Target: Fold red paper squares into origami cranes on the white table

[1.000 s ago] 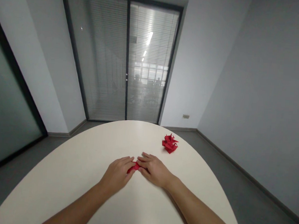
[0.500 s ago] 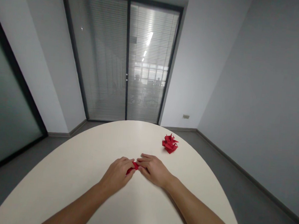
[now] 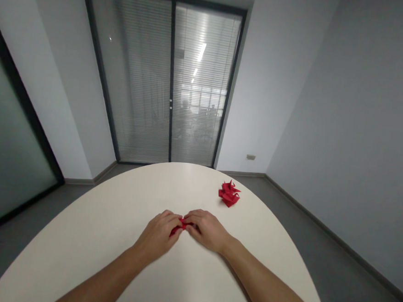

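Paper [image 3: 184,225], red and folded into a small piece, is held at the middle of the near half of a round, pale counter [image 3: 88,235]. Left hand [image 3: 163,231]: narrow grip, with the thumb on the near side and the fingers bent over the far side, pinching the left portion of the piece. Right hand [image 3: 206,227]: fingers bent over the right end, thumb close to the near edge, the gap between them small and filled by red paper. The two sets of fingertips nearly meet, so most of the piece is covered and its exact folds cannot be told. Both forearms enter from the lower edge and converge. Beyond the right hand, and apart from it, a cluster of red folded-paper figures [image 3: 229,195] with pointed tips rests near the counter's far right edge; their number is unclear. Background: dark-framed glazing with blinds [image 3: 139,96], a small wall plate [image 3: 250,157] and, at left, a frosted panel [image 3: 8,146].
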Demonstrator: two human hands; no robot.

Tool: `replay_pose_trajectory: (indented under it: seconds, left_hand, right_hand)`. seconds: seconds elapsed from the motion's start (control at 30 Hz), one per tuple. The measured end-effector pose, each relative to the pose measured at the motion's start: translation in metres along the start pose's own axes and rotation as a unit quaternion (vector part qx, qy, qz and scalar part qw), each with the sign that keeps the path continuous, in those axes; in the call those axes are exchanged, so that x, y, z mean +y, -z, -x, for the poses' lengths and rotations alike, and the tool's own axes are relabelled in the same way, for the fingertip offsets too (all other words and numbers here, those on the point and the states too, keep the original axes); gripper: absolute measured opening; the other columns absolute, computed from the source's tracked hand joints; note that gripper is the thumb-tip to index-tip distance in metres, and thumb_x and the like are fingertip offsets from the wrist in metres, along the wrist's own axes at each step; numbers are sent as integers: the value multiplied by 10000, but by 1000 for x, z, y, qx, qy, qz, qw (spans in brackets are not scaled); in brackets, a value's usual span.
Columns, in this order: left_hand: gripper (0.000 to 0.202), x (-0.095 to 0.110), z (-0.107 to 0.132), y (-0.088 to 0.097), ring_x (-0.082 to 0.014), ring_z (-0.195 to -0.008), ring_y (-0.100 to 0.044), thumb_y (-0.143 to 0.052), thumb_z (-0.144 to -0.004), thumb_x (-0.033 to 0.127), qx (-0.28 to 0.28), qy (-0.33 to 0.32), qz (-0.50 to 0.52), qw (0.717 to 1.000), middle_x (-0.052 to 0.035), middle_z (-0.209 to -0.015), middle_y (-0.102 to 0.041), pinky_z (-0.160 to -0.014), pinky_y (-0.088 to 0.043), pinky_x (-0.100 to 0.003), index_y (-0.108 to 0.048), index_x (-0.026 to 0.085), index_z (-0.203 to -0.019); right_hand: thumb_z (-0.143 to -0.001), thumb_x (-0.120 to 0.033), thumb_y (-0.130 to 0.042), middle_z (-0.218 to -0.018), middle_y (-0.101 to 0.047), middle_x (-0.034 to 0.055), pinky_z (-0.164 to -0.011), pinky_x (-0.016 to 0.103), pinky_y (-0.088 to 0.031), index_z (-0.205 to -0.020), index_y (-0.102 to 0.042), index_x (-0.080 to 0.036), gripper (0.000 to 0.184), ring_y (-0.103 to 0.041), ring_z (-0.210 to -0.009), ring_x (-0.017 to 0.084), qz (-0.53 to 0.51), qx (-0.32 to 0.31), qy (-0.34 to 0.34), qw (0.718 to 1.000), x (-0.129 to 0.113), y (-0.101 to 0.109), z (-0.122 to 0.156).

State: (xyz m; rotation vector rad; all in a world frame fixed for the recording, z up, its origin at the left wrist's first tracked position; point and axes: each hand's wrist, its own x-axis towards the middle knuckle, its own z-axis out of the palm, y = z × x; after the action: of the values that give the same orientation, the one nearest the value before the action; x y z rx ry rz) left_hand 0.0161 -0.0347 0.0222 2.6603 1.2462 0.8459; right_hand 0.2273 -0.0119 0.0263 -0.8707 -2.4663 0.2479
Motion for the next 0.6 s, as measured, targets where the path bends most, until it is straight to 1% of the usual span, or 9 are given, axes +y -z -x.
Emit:
replay_pose_trajectory:
  seconds: [0.17,0.4,0.5,0.6]
  left_hand:
    - [111,-1,0,-2,-224,-982,-605,-594,-922,171,6,-4,-1,1000,-23,-1046,-729,-876,-511,-383,-689,225,-941]
    - [133,-5,1,-5,-224,-1006,-624,-571,-930,179,9,-8,9,1000,-42,-1070,-722,-909,-515,-397,-691,221,-969]
    - [148,-6,2,-6,-219,-1013,-636,-563,-934,185,6,-2,11,1000,-43,-1092,-716,-924,-513,-398,-692,225,-994]
    - [166,-6,2,-7,-211,-1006,-635,-545,-948,188,7,-3,16,1000,-43,-1098,-711,-919,-514,-386,-692,227,-1014]
  right_hand:
    - [-952,-198,-564,-1102,-747,37,-950,322,-485,-1079,-715,-231,200,-660,-1044,192,1,-1,-7,1000,1,0,0]
    - [-961,-206,-550,-1099,-747,42,-951,317,-485,-1083,-720,-232,211,-656,-1047,191,7,-2,-3,1000,0,0,0]
    - [-955,-198,-553,-1080,-745,40,-942,319,-485,-1061,-715,-227,196,-656,-1024,190,8,-3,-4,1000,0,0,0]
    - [-946,-198,-566,-1026,-742,44,-901,316,-491,-1023,-703,-218,159,-658,-963,186,11,1,-18,1000,0,0,0]
